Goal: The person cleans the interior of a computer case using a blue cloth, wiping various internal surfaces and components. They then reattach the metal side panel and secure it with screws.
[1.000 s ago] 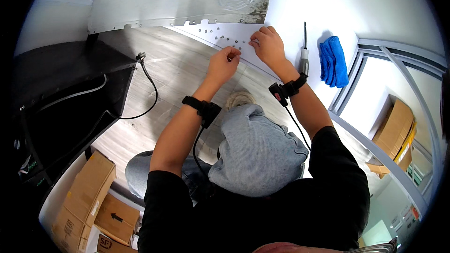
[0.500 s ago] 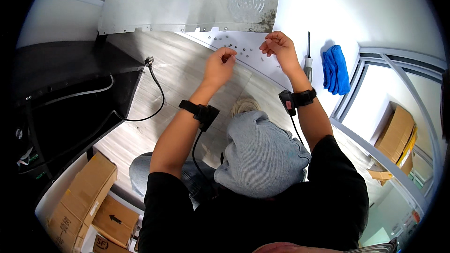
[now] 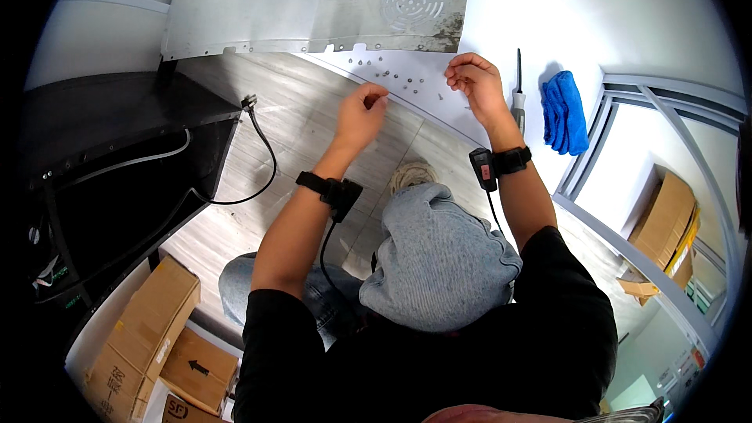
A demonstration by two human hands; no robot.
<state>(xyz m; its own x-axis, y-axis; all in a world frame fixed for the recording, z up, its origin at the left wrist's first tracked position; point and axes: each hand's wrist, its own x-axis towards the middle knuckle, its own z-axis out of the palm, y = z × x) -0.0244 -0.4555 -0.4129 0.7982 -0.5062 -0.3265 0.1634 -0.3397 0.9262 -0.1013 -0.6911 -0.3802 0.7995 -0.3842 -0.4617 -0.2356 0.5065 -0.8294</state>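
Several small screws (image 3: 395, 76) lie scattered on a white table top (image 3: 429, 116), just below the edge of a grey metal panel (image 3: 313, 8) with a round slotted vent. My left hand (image 3: 362, 117) hovers at the table's near edge, below the screws, with its fingers curled in and the thumb against them. To the right of the screws, my right hand (image 3: 479, 90) is raised above the table with fingertips and thumb drawn together. Whatever either hand may hold is hidden or too small to make out. A screwdriver (image 3: 518, 102) with a grey handle lies right of my right hand.
A folded blue cloth (image 3: 565, 113) sits beyond the screwdriver. At left stands an open black metal cabinet (image 3: 133, 102), a black power cord (image 3: 272, 158) hanging from it. Cardboard boxes (image 3: 149, 321) are stacked at lower left. A grey metal frame (image 3: 627, 247) borders the right.
My right hand has shifted slightly right, away from the screws. My left hand has drawn back a little to the left and nearer to me. The screws look unmoved.
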